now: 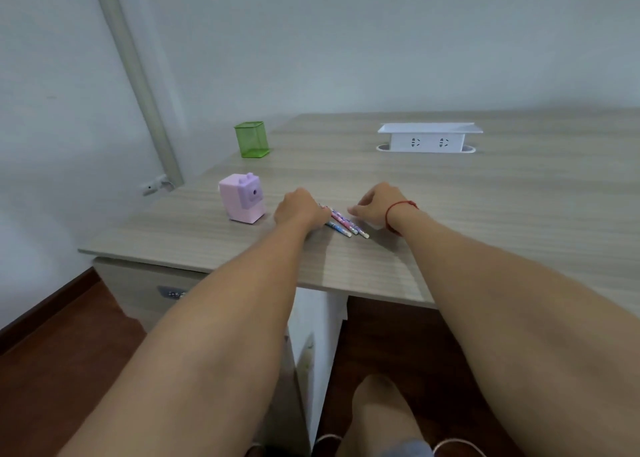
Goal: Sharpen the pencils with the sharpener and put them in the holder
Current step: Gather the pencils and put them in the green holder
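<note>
- Reaching across the desk (485, 214), the person has both hands at the pencils (342, 223), which lie side by side on the desk top, just right of the sharpener (242, 198).
- The left hand (301, 209) lies over the pencils' far ends. Its back faces the camera and its fingers are hidden, so whether it pinches a pencil or only rests on them cannot be told.
- The right hand (375, 205) sits just right of the pencils, fingers loosely curled, thumb pointing toward them, with nothing seen in it.
- Likely risk: lifting one pencil from so tight a bunch could nudge the others, and round pencils roll (the near edge of the desk is not far off).
- Another risk: the sharpener looks light and stands free, so pushing a pencil in one-handed could slide or tip it. The other hand would probably need to steady it.
- The holder (251, 139) stands at the far left, well beyond the sharpener and close to the desk's left edge. A careless drop could knock it over or off.
- Around: a white socket box (427, 141) at the far right, well apart from the work, a red bracelet (394, 214) on the right wrist, and a pipe (138, 75) on the wall to the left.
- Nothing lies between the pencils and the sharpener. Only the sharpener stands roughly on the way to the holder.
</note>
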